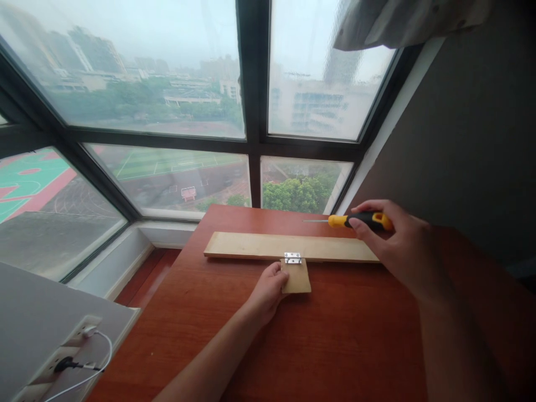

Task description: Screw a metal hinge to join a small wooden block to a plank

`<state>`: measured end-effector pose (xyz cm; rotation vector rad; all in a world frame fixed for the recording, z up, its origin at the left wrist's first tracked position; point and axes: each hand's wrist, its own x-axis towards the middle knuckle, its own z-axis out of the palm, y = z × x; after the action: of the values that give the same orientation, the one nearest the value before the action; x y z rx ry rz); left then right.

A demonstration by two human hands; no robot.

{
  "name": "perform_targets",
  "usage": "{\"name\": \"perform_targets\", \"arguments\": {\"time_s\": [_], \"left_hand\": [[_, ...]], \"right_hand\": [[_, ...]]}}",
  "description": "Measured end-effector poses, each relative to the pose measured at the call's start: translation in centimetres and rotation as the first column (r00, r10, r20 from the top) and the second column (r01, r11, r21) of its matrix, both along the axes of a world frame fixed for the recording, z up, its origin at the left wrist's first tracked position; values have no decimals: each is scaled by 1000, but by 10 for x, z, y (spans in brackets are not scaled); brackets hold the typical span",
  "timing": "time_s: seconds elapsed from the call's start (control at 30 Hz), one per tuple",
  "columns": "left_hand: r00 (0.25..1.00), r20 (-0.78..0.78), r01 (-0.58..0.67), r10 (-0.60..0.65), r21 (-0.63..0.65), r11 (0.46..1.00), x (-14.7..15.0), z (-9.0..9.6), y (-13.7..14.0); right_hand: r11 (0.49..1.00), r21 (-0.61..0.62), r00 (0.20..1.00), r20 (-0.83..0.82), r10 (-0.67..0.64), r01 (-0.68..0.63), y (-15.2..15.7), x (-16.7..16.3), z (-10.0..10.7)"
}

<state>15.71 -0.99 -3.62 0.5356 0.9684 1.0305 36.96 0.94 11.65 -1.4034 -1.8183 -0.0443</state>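
Note:
A long pale wooden board (247,244) lies across the reddish-brown table (335,329). At its near edge sits a small silver hinge (292,258), which spans the board and a small square wooden piece (298,282). My left hand (270,287) grips that small piece by its left side, thumb on top and other fingers partly hidden beneath. Above the board's right part, my right hand (402,245) is closed around a yellow and black screwdriver (362,220). Its thin metal shaft points left, apart from the hinge. The board's right end is hidden behind my right hand.
Large windows with dark frames (253,111) stand beyond the table's far edge. A wall (439,139) rises on the right. At lower left, a low white wall carries power sockets (62,357) with a plugged-in white cable (109,349). Fabric (402,22) hangs at the top right.

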Motion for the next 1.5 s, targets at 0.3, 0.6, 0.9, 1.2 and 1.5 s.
{"name": "perform_targets", "arguments": {"time_s": [0.3, 0.6, 0.9, 1.2, 1.5], "left_hand": [[1000, -4, 8, -8, -14, 1000, -1, -2, -1], [1000, 10, 11, -11, -11, 1000, -1, 0, -1], [1000, 0, 4, -4, -13, 1000, 0, -2, -1], [1000, -15, 1, -1, -4, 1000, -1, -3, 0], [1000, -9, 9, -9, -3, 1000, -2, -5, 1]], "right_hand": [[992, 101, 997, 21, 79, -80, 5, -35, 11], [983, 6, 983, 37, 181, -181, 7, -42, -3], [979, -15, 975, 87, 205, -204, 6, -48, -4], [983, 6, 974, 132, 183, -185, 5, -49, -3], [981, -18, 968, 162, 193, -192, 0, -51, -2]]}}
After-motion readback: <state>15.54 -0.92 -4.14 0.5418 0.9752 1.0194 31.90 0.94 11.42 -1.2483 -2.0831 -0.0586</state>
